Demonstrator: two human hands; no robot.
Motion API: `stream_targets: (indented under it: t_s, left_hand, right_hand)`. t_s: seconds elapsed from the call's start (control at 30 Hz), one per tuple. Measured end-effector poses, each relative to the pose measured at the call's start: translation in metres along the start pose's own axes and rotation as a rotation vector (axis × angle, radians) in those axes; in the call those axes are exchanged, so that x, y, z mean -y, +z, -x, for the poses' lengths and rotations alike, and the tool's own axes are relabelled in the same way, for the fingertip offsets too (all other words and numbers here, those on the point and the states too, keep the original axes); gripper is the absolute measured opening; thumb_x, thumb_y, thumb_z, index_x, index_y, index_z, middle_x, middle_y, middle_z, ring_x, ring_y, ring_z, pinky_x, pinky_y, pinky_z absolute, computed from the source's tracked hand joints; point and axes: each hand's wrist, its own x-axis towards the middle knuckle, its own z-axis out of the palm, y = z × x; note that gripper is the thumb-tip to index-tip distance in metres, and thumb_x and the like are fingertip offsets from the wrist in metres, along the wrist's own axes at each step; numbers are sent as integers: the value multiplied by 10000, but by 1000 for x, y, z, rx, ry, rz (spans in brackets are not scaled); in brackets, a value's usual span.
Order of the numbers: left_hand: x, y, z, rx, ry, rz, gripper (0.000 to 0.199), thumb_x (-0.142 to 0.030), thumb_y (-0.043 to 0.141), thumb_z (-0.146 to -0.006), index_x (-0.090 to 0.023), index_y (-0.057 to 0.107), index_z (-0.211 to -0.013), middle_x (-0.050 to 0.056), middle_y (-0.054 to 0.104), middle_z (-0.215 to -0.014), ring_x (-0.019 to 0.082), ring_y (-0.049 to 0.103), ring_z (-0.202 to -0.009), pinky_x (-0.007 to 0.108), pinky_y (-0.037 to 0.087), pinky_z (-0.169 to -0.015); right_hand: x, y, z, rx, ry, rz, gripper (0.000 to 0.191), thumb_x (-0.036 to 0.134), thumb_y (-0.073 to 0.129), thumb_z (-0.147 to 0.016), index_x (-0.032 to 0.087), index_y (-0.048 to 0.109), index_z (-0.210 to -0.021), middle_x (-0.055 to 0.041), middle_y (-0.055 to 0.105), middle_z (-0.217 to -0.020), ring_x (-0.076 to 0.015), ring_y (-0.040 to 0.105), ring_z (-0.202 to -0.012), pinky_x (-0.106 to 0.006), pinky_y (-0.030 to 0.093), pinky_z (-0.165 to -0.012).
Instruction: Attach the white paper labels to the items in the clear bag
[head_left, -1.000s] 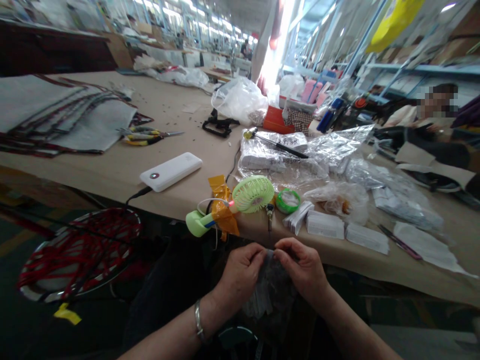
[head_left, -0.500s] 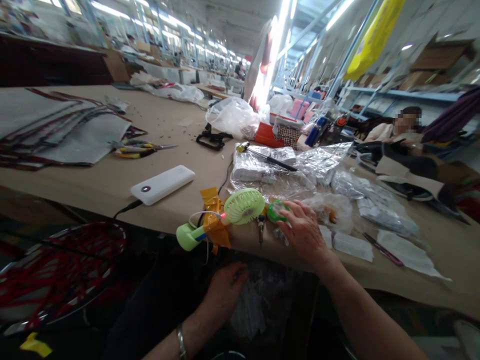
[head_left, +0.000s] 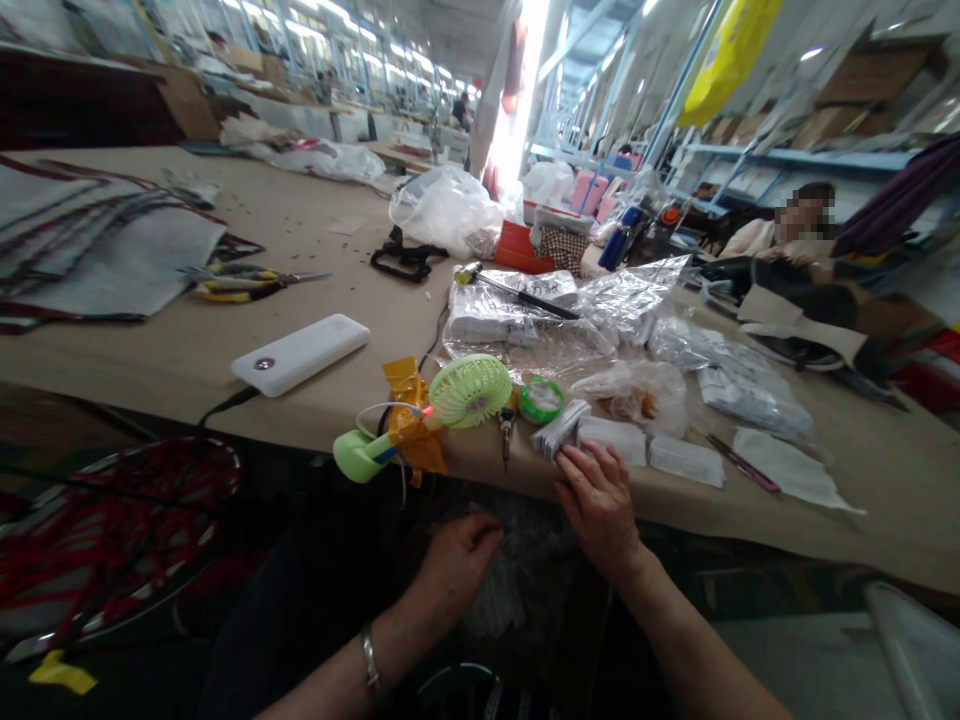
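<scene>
My right hand point(head_left: 598, 495) rests at the table's front edge, its fingertips on the near side of a small stack of white labels point(head_left: 559, 428). Its fingers are slightly spread and hold nothing that I can see. Just beyond is a round green container point(head_left: 541, 399) with something whitish inside. My left hand point(head_left: 461, 555), a metal bangle on its wrist, hangs below the edge with thumb and fingertips pinched together; whatever is between them is too small to make out. A light green fan point(head_left: 471, 391) is fixed to the edge with orange tape point(head_left: 415, 430).
On the table point(head_left: 285, 235) lie a white power bank point(head_left: 300, 355), yellow-handled pliers point(head_left: 244, 281), plastic-wrapped bundles point(head_left: 510, 305), flat label stacks point(head_left: 611, 438) and a thin pink tool point(head_left: 744, 464). A red-filled basket point(head_left: 112, 540) stands lower left. Another person point(head_left: 799, 225) sits at the right.
My right hand has left the green container and come nearer, onto the label stack. My left hand's fingers stay together. The whole view has shifted slightly.
</scene>
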Motion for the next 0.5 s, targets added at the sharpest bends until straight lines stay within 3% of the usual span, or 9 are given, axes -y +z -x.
stream_targets:
  t_s: [0.2,0.37,0.43,0.5]
  left_hand:
    - [-15,9,-2,43,-26,197,139,-228,540,-712,-151,647,-668,14,631,-652,148,561,-666,245,415,-651]
    - [-43,22,-2,249,-317,815,227,-349,593,-740,-136,613,-818,39,632,-715,124,581,-622,250,447,-600]
    - [-52,28,-3,313,-353,1037,238,-345,613,-739,-126,608,-832,37,625,-711,104,572,-590,234,450,-579]
    - [-56,32,-6,314,-347,1116,193,-281,647,-718,-105,608,-784,29,609,-674,76,539,-536,194,417,-517]
  right_hand:
    - [-6,-8,-6,-67,14,-156,121,171,526,-850,227,632,-849,-7,671,-904,-193,544,-1028,-458,261,-1040]
    - [16,-24,10,-64,-21,-372,134,136,499,-838,219,602,-854,-27,663,-903,-196,556,-1016,-448,370,-976]
    - [28,-29,21,-23,-72,-427,139,122,493,-834,218,592,-851,-25,663,-908,-194,553,-1026,-445,377,-977]
    - [35,-33,28,15,-129,-448,157,107,489,-833,220,590,-875,-20,665,-920,-192,548,-1040,-443,375,-985]
